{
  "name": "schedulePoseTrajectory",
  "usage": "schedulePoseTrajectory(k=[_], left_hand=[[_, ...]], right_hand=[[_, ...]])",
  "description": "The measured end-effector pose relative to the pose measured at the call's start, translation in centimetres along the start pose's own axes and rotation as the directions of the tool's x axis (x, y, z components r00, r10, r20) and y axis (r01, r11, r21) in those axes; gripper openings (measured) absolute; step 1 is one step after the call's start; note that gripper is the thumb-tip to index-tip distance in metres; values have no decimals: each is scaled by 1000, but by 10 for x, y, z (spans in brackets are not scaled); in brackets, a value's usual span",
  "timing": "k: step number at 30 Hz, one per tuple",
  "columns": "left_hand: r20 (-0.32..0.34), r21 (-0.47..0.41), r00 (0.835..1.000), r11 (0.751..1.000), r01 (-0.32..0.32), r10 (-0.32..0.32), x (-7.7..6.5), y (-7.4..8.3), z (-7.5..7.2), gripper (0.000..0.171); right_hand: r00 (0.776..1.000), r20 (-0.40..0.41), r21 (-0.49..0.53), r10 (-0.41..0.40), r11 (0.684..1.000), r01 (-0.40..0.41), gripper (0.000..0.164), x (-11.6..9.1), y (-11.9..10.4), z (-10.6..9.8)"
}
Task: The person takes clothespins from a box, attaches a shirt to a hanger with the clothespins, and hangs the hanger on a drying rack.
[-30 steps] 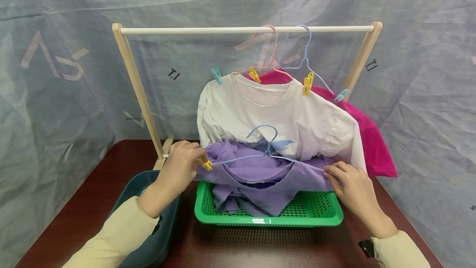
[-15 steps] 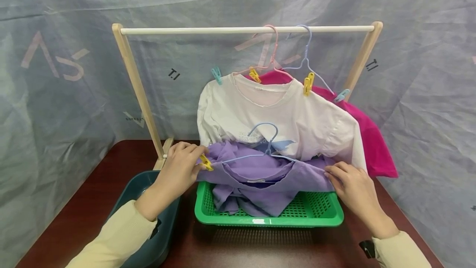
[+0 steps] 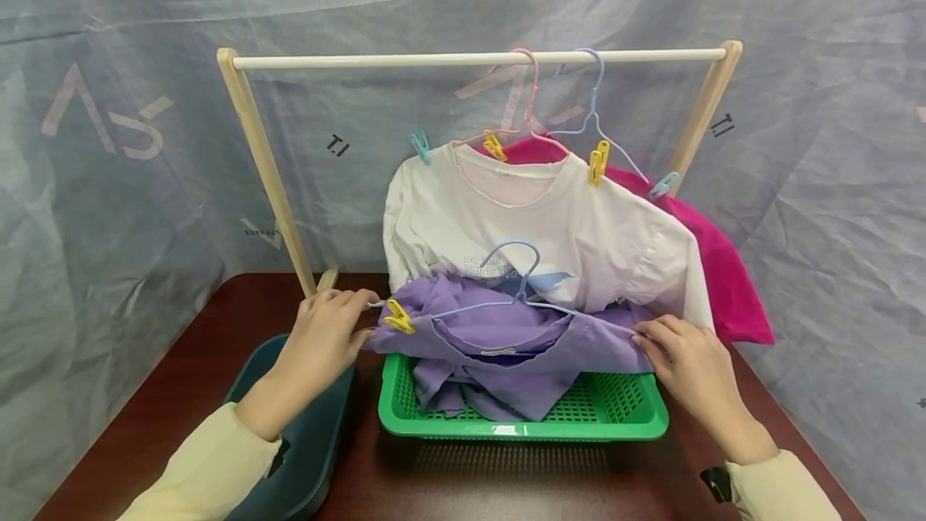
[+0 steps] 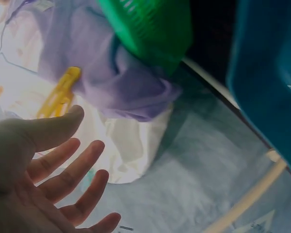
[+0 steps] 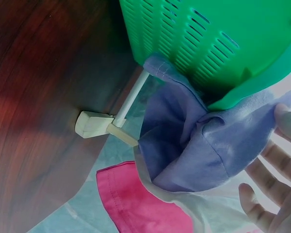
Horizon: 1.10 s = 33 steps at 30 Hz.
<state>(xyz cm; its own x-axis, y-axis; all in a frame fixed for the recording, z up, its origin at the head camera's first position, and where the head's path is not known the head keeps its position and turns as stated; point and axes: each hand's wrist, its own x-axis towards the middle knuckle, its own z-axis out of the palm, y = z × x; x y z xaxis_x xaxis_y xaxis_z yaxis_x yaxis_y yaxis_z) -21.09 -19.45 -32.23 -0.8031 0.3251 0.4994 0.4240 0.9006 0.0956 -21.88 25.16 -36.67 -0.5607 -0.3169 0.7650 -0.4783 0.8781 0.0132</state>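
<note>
A purple T-shirt (image 3: 608, 342) lies over the green basket (image 3: 521, 430), with a light blue hanger (image 3: 522, 296) in its neck. One yellow clothespin (image 3: 399, 318) is clipped at its left shoulder. Just left of that clothespin is my left hand (image 3: 324, 328). The left wrist view shows its fingers spread, apart from the clothespin (image 4: 62, 92). My right hand (image 3: 687, 360) pinches the shirt's right side between thumb and fingers. In the right wrist view the thumb (image 5: 287, 119) presses on the purple cloth (image 5: 223, 150).
Behind, a rack with a white rail (image 3: 362, 61) carries a white shirt (image 3: 629, 248) and a magenta garment (image 3: 738, 304), both on hangers with clothespins. A dark teal bin (image 3: 314, 441) stands left of the basket on the brown table (image 3: 181, 368).
My left hand has let go of the yellow clothespin and drawn back to the left. The clothespin stays on the purple T-shirt. My right hand has kept its hold.
</note>
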Motion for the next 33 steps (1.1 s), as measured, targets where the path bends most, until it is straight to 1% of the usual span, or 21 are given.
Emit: schedulePoseTrajectory(k=[5, 10, 15, 19, 23, 27, 29, 33], left_hand=[[28, 31, 999, 999, 38, -39, -11, -10, 2, 40], [63, 52, 996, 997, 62, -66, -21, -20, 3, 39], [105, 100, 990, 992, 82, -92, -35, -30, 5, 33], [162, 150, 980, 984, 91, -116, -47, -41, 12, 31], [209, 203, 970, 976, 78, -120, -56, -50, 22, 33], [245, 237, 959, 968, 80, -139, -61, -58, 31, 34], [261, 256, 953, 963, 84, -153, -64, -61, 33, 32], [301, 297, 936, 951, 91, -183, -68, -66, 38, 28]], right_hand=[[1000, -13, 2, -1, 1000, 1, 15, 0, 0, -1], [999, -32, -2, -16, 1000, 16, 16, 0, 1, -2], [999, -39, -8, -24, 1000, 23, 17, 0, 1, -2], [998, -46, -17, -33, 999, 32, 16, 0, 1, -3], [997, -61, -26, -45, 999, 44, 16, 0, 1, -3], [997, -60, -26, -41, 999, 39, 16, 0, 1, -3], [998, -58, -23, -38, 999, 37, 15, 0, 1, -3], [998, -51, -21, -37, 999, 36, 15, -1, 2, -2]])
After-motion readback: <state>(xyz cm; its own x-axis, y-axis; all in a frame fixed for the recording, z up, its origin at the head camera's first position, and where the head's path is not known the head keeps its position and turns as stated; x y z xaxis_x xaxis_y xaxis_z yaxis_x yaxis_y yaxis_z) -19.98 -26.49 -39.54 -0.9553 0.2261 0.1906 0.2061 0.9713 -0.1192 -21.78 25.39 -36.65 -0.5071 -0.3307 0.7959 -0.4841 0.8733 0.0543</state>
